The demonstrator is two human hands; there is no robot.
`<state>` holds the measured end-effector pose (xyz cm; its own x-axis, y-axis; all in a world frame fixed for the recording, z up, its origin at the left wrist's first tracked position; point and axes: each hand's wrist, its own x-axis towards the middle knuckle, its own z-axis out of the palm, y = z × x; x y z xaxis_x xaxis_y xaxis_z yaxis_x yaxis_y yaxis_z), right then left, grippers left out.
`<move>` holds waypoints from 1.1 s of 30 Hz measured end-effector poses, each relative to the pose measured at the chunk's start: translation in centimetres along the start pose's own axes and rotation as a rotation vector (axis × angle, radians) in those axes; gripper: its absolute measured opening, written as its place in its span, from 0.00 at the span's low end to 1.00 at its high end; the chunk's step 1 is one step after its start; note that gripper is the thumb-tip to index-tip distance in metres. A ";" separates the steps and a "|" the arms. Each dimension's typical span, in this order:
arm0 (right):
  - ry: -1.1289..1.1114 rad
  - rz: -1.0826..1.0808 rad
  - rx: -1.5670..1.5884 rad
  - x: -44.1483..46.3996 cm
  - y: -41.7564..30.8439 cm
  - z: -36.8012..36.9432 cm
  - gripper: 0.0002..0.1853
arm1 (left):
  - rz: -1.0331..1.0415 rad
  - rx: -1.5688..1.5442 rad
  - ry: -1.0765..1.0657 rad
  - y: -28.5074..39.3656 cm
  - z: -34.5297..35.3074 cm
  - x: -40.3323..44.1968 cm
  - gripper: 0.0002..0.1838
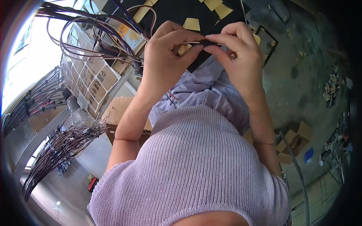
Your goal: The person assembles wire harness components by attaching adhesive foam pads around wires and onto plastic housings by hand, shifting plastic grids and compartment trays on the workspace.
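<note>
My left hand (166,56) and my right hand (241,56) are raised in front of my chest, their fingertips nearly meeting. Both are closed in a pinch on a thin pale wire (193,42). A short dark section shows between the fingertips; whether it is tape or the background I cannot tell. Beneath and behind the hands lies a black surface (169,17) with yellow paper pieces (192,24) on it. Left of my left hand, a loose bundle of dark, brown and white wires (109,32) loops out toward the upper left.
More wire bundles (71,139) hang at the left, near a white wire grid (88,81) with cardboard behind it. An open cardboard box (296,141) and a blue object (309,154) are on the grey floor at right. Scattered small parts (332,90) lie farther right.
</note>
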<state>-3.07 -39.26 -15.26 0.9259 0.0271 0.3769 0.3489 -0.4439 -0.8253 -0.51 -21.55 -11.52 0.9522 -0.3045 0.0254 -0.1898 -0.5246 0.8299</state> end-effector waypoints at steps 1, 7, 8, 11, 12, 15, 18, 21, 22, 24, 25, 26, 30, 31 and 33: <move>0.003 -0.022 -0.036 -0.2 0.1 0.4 0.12 | 0.006 -0.003 0.002 -0.2 0.1 0.0 0.11; -0.162 0.238 0.093 -1.4 -2.3 -0.9 0.15 | -0.202 -0.975 -0.216 -1.3 -2.8 1.4 0.17; -0.196 0.202 0.209 -1.5 -3.6 -1.5 0.14 | -0.334 -1.397 -0.187 -0.9 -2.9 1.2 0.25; -0.308 -0.005 0.502 -1.7 -6.6 -1.2 0.14 | -0.436 -1.148 -0.415 -0.3 -0.1 0.5 0.26; -0.351 -0.072 0.554 -2.0 -7.3 -0.7 0.15 | -0.465 -1.060 -0.487 -0.3 1.3 0.2 0.27; -0.484 -0.157 0.702 -2.7 -9.3 0.0 0.19 | -0.554 -0.972 -0.643 -0.8 3.8 -0.9 0.29; -0.378 -0.339 0.206 -0.4 -7.0 -1.7 0.21 | -0.530 -1.103 -0.636 -1.2 3.8 -1.6 0.29; -0.380 -0.389 -0.237 2.6 -3.6 -3.6 0.18 | -0.522 -0.795 -0.645 -0.7 0.5 -1.0 0.30; -0.454 -0.362 -0.265 3.0 -2.2 -3.9 0.16 | -0.531 -0.740 -0.776 0.6 -0.7 0.1 0.32; -0.512 -0.375 -0.311 3.4 -0.9 -4.8 0.14 | -0.270 -0.493 -0.877 -0.9 -2.3 0.9 0.34; -0.499 -0.412 -0.330 3.8 -0.8 -5.5 0.12 | -0.268 -0.466 -0.878 -1.3 -3.2 1.1 0.34; -0.488 -0.445 -0.347 4.1 -0.6 -6.4 0.10 | -0.268 -0.441 -0.883 -1.6 -4.1 1.3 0.33; -0.340 -0.096 -0.222 4.7 1.7 -11.7 0.09 | -0.270 -0.550 -0.848 -1.3 -4.6 0.4 0.34; -0.355 -0.114 -0.284 4.0 1.5 -11.4 0.09 | -0.255 -0.567 -0.936 -0.5 -4.5 0.0 0.33; -0.353 0.005 -0.157 1.8 -0.2 -9.6 0.08 | -0.170 -0.557 -0.988 -0.1 -3.0 -1.8 0.35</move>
<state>-2.92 -47.75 -10.36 0.9301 0.3188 0.1825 0.3430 -0.5760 -0.7420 -1.45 -18.58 -9.92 0.3046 -0.8839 -0.3549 0.2904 -0.2686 0.9184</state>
